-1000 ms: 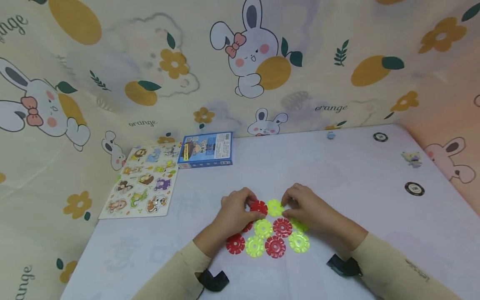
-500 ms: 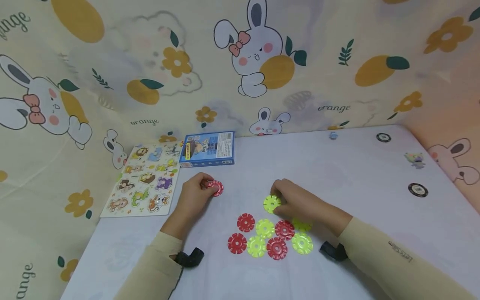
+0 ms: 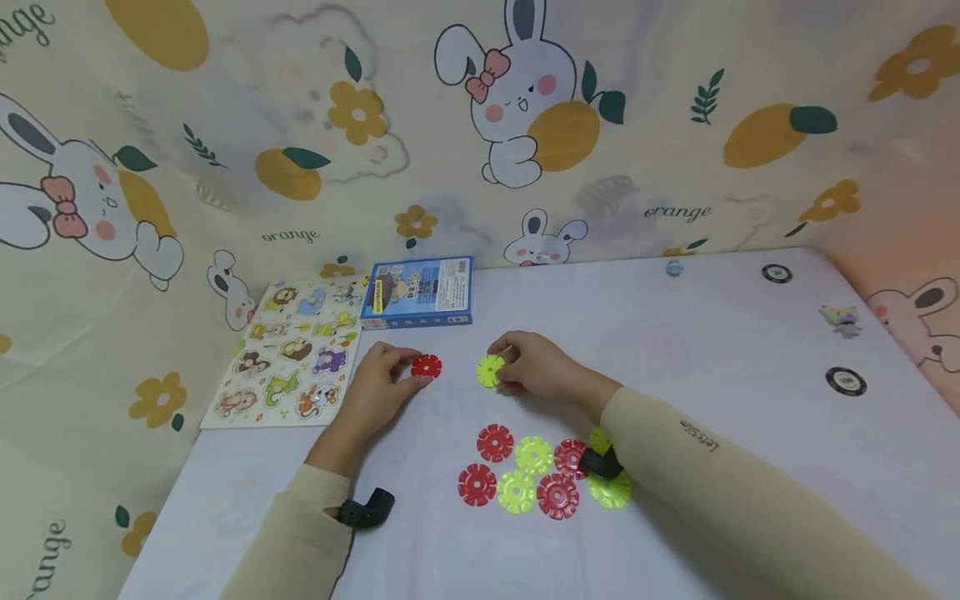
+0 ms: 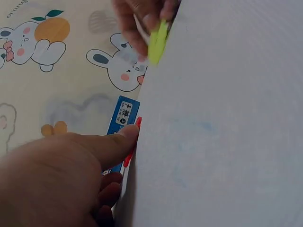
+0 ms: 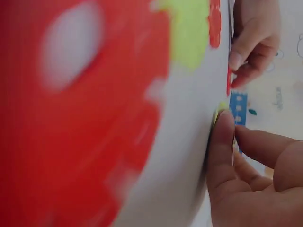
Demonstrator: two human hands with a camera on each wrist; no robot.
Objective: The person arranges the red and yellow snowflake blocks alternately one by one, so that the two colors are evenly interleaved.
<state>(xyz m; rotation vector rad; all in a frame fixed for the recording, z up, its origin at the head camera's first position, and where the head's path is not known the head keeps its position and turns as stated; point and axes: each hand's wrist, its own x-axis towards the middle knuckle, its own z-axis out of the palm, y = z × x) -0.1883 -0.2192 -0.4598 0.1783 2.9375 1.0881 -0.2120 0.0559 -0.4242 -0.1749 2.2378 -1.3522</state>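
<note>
- The left hand [image 3: 378, 379] rests on the white desk [image 3: 712, 350], its grip closed in a pinch on a red disc [image 3: 426, 366], thumb and fingertips at the disc's left rim.
- The red disc lies flat or nearly flat on the desk, its notched face turned up; being round, it has no long axis in the head view. In the left wrist view it shows only as a thin red edge [image 4: 134, 142] beside the thumb.
- The right hand [image 3: 536, 367] reaches across the desk, its grip closed on a yellow-green disc [image 3: 490, 370], held at the disc's right rim by the fingertips.
- The yellow-green disc sits just right of the red one, the two near each other but apart. It looks slightly tilted, its face turned up and toward the camera; in the left wrist view it appears edge-on [image 4: 158, 41] between the fingers.
- Both discs lie in front of a blue box [image 3: 417, 292], which sits at the back of the desk beside an animal sticker sheet [image 3: 292, 354].
- Nearer the person, a cluster of red and yellow-green discs [image 3: 525, 475] lies flat on the desk, partly hidden by the right forearm.
- Two dark round chips [image 3: 846, 381] lie well apart on the desk's right side.
</note>
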